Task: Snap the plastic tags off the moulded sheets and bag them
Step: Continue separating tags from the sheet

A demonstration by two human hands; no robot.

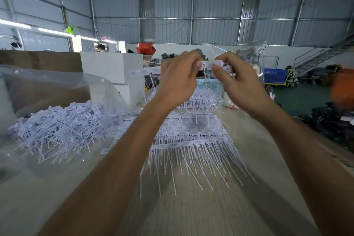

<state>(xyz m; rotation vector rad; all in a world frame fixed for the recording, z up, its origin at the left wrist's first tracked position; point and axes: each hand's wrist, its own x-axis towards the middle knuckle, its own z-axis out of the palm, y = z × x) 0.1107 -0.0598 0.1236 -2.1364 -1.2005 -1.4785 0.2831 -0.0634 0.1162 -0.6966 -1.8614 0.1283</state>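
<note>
Both hands are raised over the table, holding one white moulded strip of tags (212,63) between them. My left hand (178,80) pinches its left part, with more of the strip (145,72) sticking out to the left behind the hand. My right hand (237,80) pinches the right part between thumb and fingers. Thin white tails hang down from the strip. Below the hands lies a stack of moulded tag sheets (193,136), tails pointing toward me. A heap of loose snapped tags (63,126) lies on clear plastic bag film (57,82) at the left.
The wooden table (201,207) runs away from me. A brown cardboard box (38,61) and a white box (113,67) stand behind the bag. A clear plastic container (247,51) is beyond the hands. Dark goods (333,122) lie on the floor at right, with a blue crate (275,75) farther back.
</note>
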